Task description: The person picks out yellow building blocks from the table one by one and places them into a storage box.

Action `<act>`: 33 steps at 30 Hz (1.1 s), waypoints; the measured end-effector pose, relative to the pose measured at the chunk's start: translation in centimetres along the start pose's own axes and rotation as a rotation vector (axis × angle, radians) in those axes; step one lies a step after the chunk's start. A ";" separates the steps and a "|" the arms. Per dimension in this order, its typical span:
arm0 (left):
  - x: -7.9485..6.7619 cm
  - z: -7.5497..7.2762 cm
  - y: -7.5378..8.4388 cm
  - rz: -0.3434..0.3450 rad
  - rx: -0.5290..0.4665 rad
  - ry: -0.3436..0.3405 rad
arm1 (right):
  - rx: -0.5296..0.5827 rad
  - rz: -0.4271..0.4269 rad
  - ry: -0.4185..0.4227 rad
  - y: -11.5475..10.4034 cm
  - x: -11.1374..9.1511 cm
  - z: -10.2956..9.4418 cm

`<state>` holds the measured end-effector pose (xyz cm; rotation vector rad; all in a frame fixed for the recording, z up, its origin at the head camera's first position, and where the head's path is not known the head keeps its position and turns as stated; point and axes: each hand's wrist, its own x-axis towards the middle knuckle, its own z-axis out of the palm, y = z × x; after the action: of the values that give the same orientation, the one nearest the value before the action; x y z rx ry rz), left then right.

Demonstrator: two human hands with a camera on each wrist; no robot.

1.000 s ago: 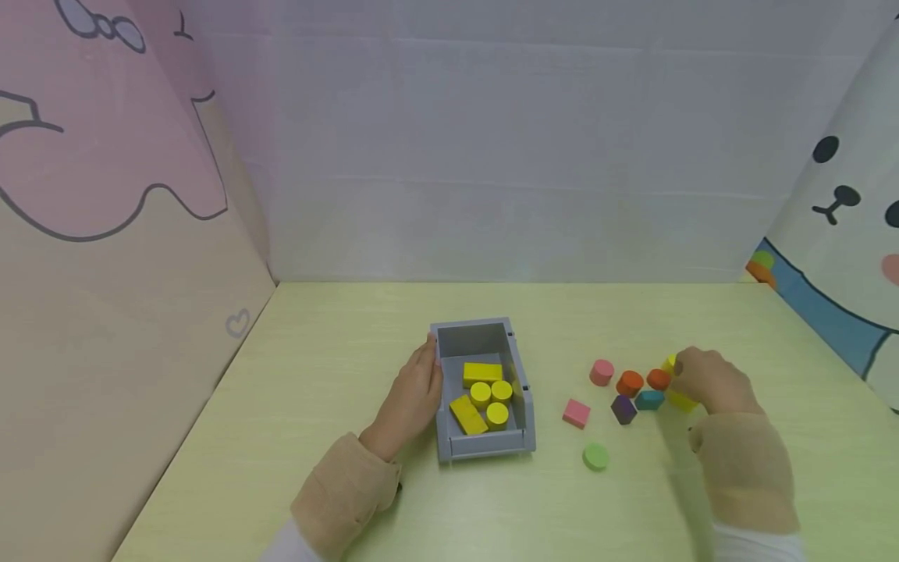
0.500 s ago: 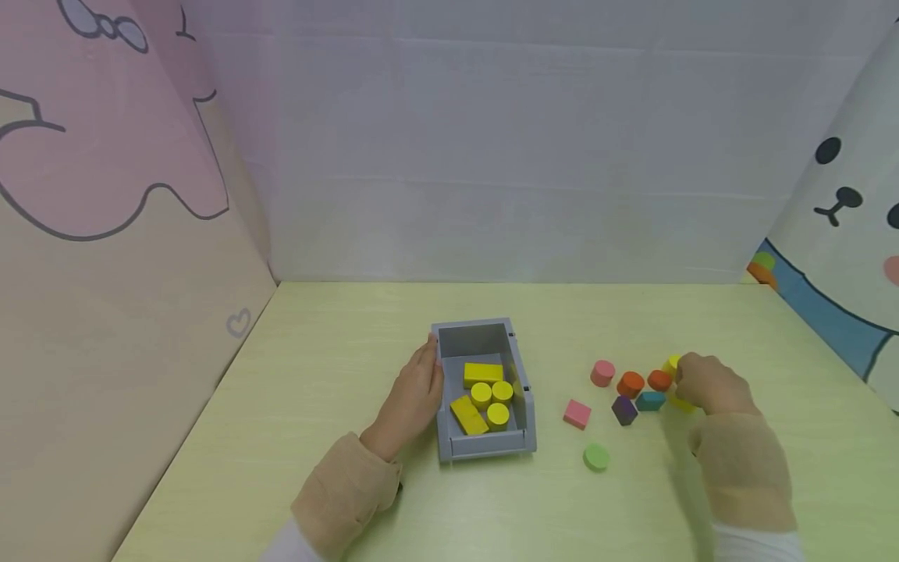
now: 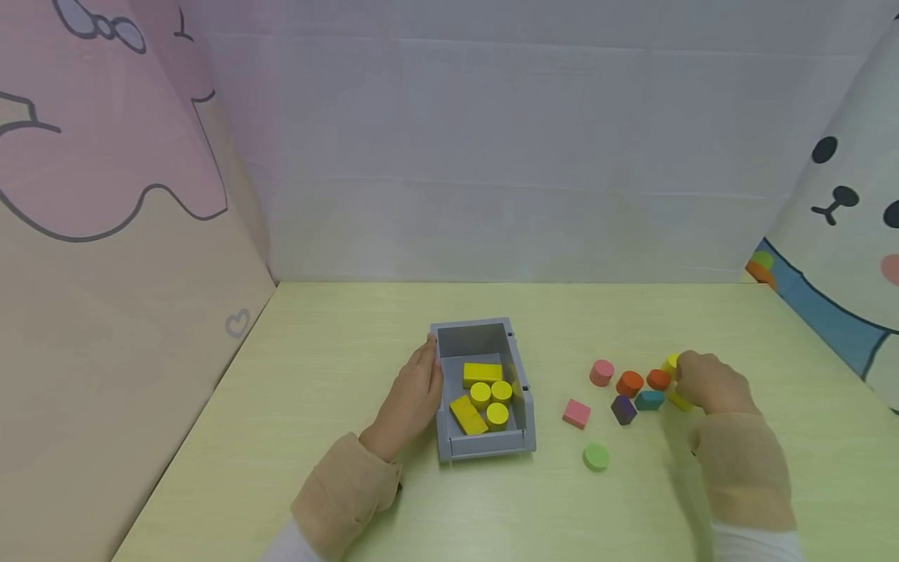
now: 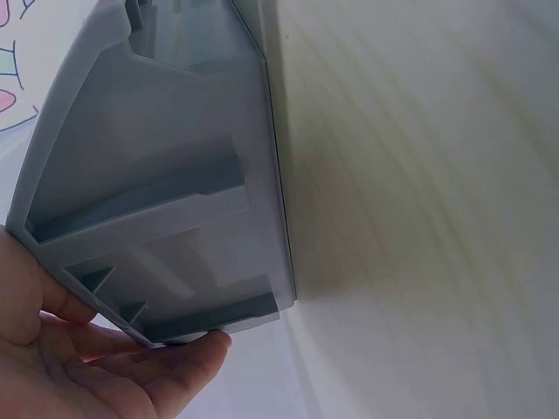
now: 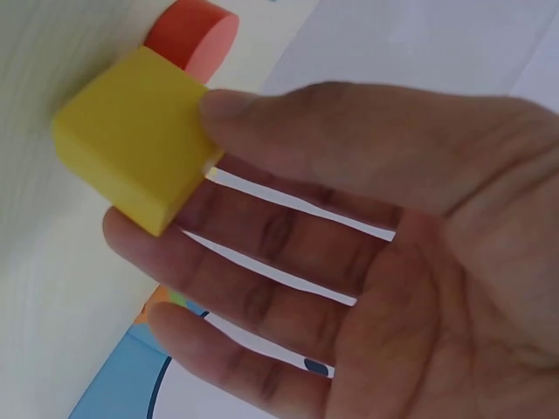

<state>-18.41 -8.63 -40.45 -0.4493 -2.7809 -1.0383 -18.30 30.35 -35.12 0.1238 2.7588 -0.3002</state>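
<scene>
A grey bin (image 3: 488, 446) stands on the table with several yellow cylinders and two yellow blocks (image 3: 482, 374) inside. My left hand (image 3: 412, 392) lies along its left side; in the left wrist view, fingers (image 4: 194, 371) touch the outer wall near a corner. Off to the right, my right hand (image 3: 715, 384) pinches a yellow rectangular block (image 5: 135, 140) between thumb and fingers. The palm side shows in the right wrist view, with an orange-red cylinder (image 5: 194, 35) just beyond the block. A yellow cylinder (image 3: 670, 364) sits beside this hand, partly hidden by it.
Left of the right hand are orange-red cylinders (image 3: 630, 383), a teal block (image 3: 649, 400), a purple block (image 3: 623, 410), a pink cylinder (image 3: 602, 372) and a pink block (image 3: 577, 414). A green cylinder (image 3: 596, 457) lies nearer the front. A pale wall sheet (image 3: 520, 156) borders the table's back.
The right hand has shifted slightly left, and less of the yellow block shows below it. The left hand and bin have stayed put.
</scene>
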 end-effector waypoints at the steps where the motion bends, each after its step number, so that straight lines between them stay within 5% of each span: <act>1: 0.0 0.0 0.0 0.000 0.000 0.000 | -0.002 0.004 0.000 -0.1 0.0 -0.1; 18: 0.0 0.0 -0.1 0.031 0.014 0.019 | -0.038 -0.058 0.153 -3.4 -2.0 -1.2; 33: 0.0 0.0 0.0 0.014 0.004 0.005 | -0.072 -0.258 0.526 -8.2 -3.2 -0.2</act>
<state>-18.38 -8.69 -40.45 -0.4647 -2.7711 -1.0295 -16.37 22.25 -32.19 -0.2040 3.3098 -0.2625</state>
